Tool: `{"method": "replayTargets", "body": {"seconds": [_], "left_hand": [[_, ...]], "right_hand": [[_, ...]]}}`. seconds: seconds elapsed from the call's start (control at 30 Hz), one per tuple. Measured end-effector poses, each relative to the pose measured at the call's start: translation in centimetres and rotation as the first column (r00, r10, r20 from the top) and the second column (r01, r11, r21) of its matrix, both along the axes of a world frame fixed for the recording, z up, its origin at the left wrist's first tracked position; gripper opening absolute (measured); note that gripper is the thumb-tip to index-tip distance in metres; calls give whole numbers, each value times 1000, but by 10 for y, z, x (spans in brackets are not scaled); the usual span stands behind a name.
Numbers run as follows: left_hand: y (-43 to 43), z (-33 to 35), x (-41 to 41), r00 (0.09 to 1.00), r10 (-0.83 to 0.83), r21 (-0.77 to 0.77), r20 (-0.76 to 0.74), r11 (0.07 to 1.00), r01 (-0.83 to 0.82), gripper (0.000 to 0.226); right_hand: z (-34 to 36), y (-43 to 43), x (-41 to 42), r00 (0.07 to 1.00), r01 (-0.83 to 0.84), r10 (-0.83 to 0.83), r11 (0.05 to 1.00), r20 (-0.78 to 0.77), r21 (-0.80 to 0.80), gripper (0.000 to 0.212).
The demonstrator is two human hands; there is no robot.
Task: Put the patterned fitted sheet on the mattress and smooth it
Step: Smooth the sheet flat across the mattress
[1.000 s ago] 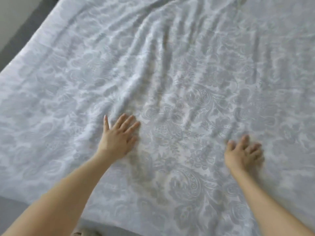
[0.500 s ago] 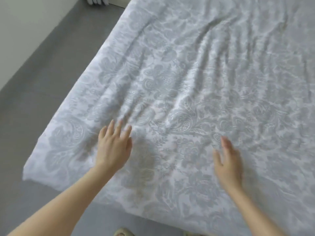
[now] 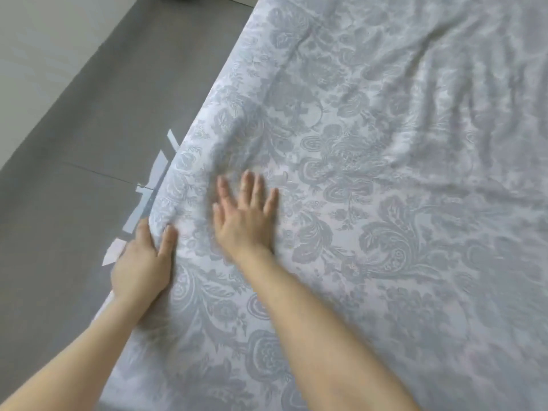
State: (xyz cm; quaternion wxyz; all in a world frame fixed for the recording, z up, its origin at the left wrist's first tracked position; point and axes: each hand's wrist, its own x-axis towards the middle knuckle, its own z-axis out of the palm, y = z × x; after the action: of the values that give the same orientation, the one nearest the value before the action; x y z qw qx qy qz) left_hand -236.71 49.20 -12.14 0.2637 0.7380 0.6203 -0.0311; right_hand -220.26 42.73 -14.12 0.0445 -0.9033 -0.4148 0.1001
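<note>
Left hand (image 3: 142, 262), right hand (image 3: 246, 223); one sheet (image 3: 385, 179)

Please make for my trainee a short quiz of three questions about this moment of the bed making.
1. True or false: the right hand lies flat, fingers spread, on the patterned sheet.
2. Where is the left hand? A) mid-sheet B) at the sheet's edge beside the grey floor C) raised in the air
3. Fill in: the deepest wrinkles lie toward the ____ right of the view.
Key: 1 true; 2 B; 3 upper.
</note>
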Motion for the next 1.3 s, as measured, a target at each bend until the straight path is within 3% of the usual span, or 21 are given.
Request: {"method": "replayTargets", "body": {"seconds": [0.07, 0.13, 0.17, 0.2, 0.27, 0.3, 0.33, 0.37, 0.4, 0.47, 0.5, 0.6, 0.7, 0.77, 0.8, 0.87, 0.9, 0.97, 1.1, 1.3], "left_hand": [[7, 1, -6, 998, -14, -82, 54, 996, 19, 58], [15, 6, -13, 992, 1, -177, 126, 984, 21, 52], [19, 11, -15, 986, 15, -221, 167, 975, 22, 50], [19, 12, -15, 979, 28, -263, 200, 964, 26, 49], [22, 18, -18, 969, 64, -362, 240, 932, 28, 51], [27, 18, -21, 964, 95, -438, 248, 898, 24, 53], [33, 19, -27, 961, 136, -536, 243, 844, 16, 57], [40, 20, -32, 956, 168, -625, 239, 780, 19, 67], [49, 20, -37, 955, 188, -701, 229, 712, 28, 79], [65, 19, -46, 970, 177, -815, 166, 578, 34, 96], [72, 21, -48, 986, 115, -849, 120, 528, 41, 95], [92, 37, -54, 981, -194, -904, 0, 420, 83, 74], [126, 61, -48, 921, -373, -852, 107, 444, 279, 56], [158, 74, -35, 910, -367, -732, 194, 563, 384, 43], [174, 80, -28, 905, -368, -675, 212, 614, 408, 37], [201, 96, -12, 885, -412, -574, 219, 679, 458, 29], [212, 105, -2, 867, -446, -531, 222, 691, 491, 27], [226, 124, 21, 819, -521, -448, 240, 690, 569, 26], [226, 166, 81, 666, -706, -287, 239, 604, 743, 24], [221, 203, 201, 341, -915, -72, 217, 333, 940, 30]], "right_hand": [[12, 17, -62, 954, -273, 273, 962, -122, 16, 53], [29, 1, -52, 866, -454, 459, 888, -197, 73, 49], [39, -12, -31, 844, -463, 488, 872, -223, 157, 48], [45, -28, -5, 869, -364, 424, 897, -256, 252, 47], [57, -65, 54, 950, 145, -34, 929, -311, 340, 48], [62, -85, 77, 884, 426, -330, 860, -331, 281, 53], [68, -101, 87, 739, 656, -585, 737, -333, 163, 59], [70, -108, 81, 598, 779, -730, 627, -329, 24, 64], [69, -105, 59, 579, 775, -768, 623, -273, -107, 66], [62, -80, -32, 799, 538, -578, 810, -165, -232, 63], [56, -67, -85, 895, 367, -409, 902, -176, -229, 62], [57, -46, -187, 956, 95, -157, 964, -247, -246, 60], [86, -43, -168, 966, 53, -116, 963, -231, -264, 62], [108, -35, -147, 863, 307, -348, 937, -367, -168, 55], [116, -30, -135, 785, 477, -471, 874, -403, -93, 46], [131, -20, -113, 584, 778, -696, 627, -418, 41, 36], [137, -16, -105, 486, 860, -753, 502, -444, 89, 34], [148, -12, -89, 359, 930, -799, 348, -482, 116, 34], [168, -20, -60, 244, 968, -816, 174, -525, 179, 36], [190, -41, 19, 143, 976, -809, 20, -571, 216, 41]]}}
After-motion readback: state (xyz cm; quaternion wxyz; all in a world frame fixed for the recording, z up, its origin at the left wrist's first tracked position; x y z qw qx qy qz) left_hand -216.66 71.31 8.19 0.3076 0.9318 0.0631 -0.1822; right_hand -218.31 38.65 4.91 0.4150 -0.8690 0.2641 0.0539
